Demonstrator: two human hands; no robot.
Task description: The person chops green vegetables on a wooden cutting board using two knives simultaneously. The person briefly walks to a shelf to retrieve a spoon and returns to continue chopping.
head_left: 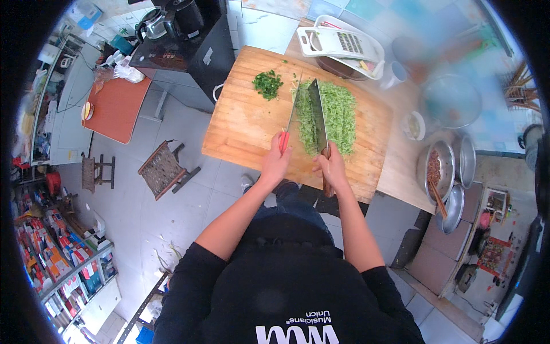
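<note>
My left hand (276,163) is closed round the red handle of a knife (294,109), whose thin blade points away from me along the left side of the chopped greens. A wooden-handled cleaver (318,117) is gripped in my right hand (332,168), its broad dark blade standing in the pile. The finely chopped pale green vegetable (340,117) forms a thick heap on the wooden cutting board (240,129). A smaller mound of darker chopped green herbs (267,84) lies at the board's far left, apart from both blades.
Behind the board, a white grater (346,46) rests on a basket. At the right stand a metal bowl of brown minced filling (435,166) with chopsticks and other metal bowls (465,160). A woven stool (163,169) and a red-topped table (120,109) are at the left.
</note>
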